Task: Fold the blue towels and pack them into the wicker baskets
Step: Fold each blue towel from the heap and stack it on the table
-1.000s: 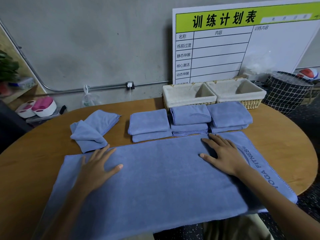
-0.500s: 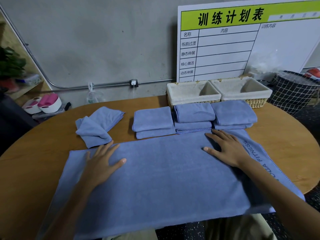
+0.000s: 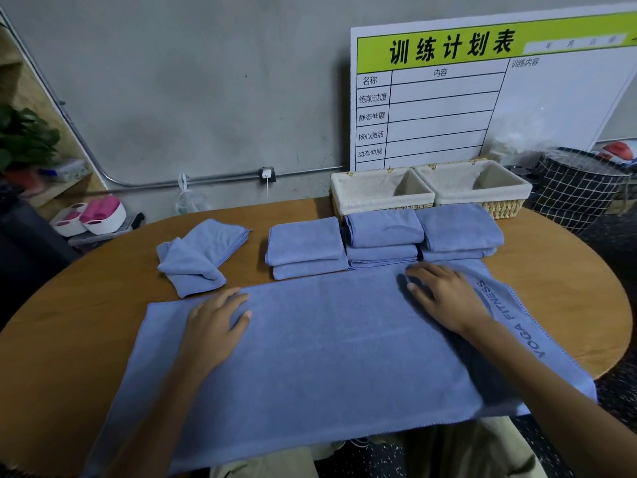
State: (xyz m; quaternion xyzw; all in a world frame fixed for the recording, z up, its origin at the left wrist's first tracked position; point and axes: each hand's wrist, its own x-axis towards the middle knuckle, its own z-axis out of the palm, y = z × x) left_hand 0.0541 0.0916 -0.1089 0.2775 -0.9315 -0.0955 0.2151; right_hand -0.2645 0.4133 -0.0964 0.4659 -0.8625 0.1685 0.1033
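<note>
Where the round wooden bench [image 3: 558, 270] meets the grey concrete wall [image 3: 193, 81], two cloth-lined wicker baskets [image 3: 382, 194] stand side by side at the far edge, touching each other, and both hold nothing visible. Just in front of them lie three stacks of folded blue towels [image 3: 306, 246], two towels to a stack, set in a row and touching one another. To their left, a little apart, sits a loosely folded towel [image 3: 196, 257].

A large blue towel [image 3: 327, 357] is spread flat across the near half of the bench, its near edge hanging over toward the person's lap; the words YOGA FITNESS run along its right end. The left hand [image 3: 217, 322] lies palm down on its left part, the grip spread with straight fingers. The right hand [image 3: 444, 298] lies palm down near the far right edge, fingers likewise straight and spread, pressing the cloth.

A white planning board [image 3: 482, 98] with a green header leans against the wall behind the baskets. A dark checked hamper [image 3: 579, 191] stands on the floor to the right. On the left are a wooden shelf with a green plant [image 3: 24, 139] and white tubs [image 3: 100, 215] holding pink things.
</note>
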